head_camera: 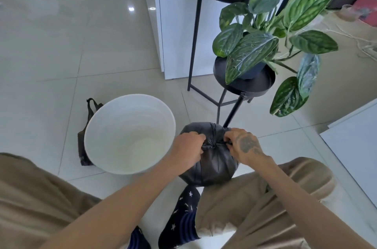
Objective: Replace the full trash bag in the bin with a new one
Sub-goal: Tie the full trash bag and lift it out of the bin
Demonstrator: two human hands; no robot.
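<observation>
A full black trash bag (212, 167) sits on the tiled floor between my knees, to the right of the bin. My left hand (188, 147) and my right hand (243, 145) both grip the gathered top of the bag, pulling its twisted ends apart at a knot. The white round bin (130, 134) stands bare inside, with no liner in it. A flat dark bag (85, 132) lies on the floor behind the bin's left side, partly hidden by it.
A black metal plant stand (243, 85) with a leafy green plant (265, 44) rises just behind the full bag. A white cabinet (175, 24) stands further back. White furniture (355, 142) edges in at right. My legs in tan trousers frame the bottom.
</observation>
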